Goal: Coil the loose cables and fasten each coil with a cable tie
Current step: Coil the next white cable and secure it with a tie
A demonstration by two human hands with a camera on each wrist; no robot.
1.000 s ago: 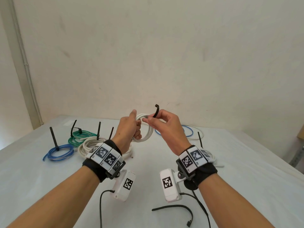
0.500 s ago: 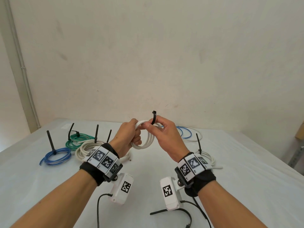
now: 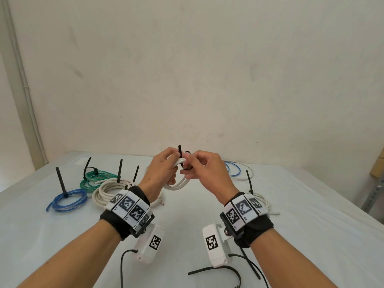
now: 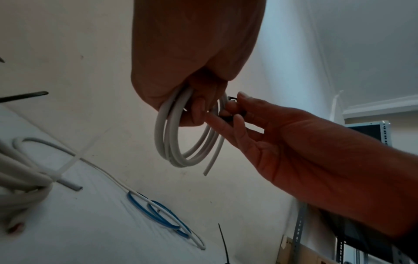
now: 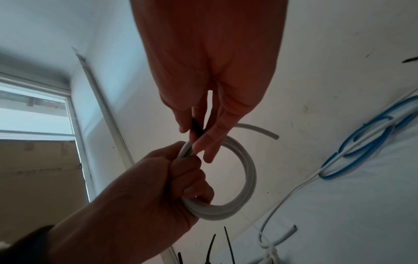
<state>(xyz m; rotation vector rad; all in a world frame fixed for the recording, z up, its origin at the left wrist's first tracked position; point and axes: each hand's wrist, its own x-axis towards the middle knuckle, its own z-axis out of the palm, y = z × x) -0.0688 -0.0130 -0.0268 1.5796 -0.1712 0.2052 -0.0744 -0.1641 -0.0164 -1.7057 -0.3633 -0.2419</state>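
Note:
Above the table, my left hand [image 3: 169, 166] grips a small white cable coil [image 3: 176, 185] in its curled fingers. A black cable tie [image 3: 180, 151] loops round the coil's top, with its tail standing upright between the two hands. My right hand [image 3: 192, 163] pinches the tie beside the coil. In the left wrist view the coil [image 4: 172, 142] hangs below my left hand [image 4: 199, 107], and my right hand's fingertips [image 4: 235, 116] hold the tie [image 4: 231, 100]. In the right wrist view the tie [image 5: 196, 128] sits between my right hand's fingers above the coil [image 5: 247, 178].
Tied coils lie at the left: blue [image 3: 68, 201], green [image 3: 93, 179] and white [image 3: 108, 191]. Loose blue and white cables [image 3: 234, 172] lie at the back right, and another tied white coil [image 3: 265, 202] sits behind my right wrist. Spare black ties [image 3: 218, 271] lie at the front.
The hands have drawn closer together. The tie, earlier curved over my right hand's fingers, now wraps the coil with its tail pointing straight up.

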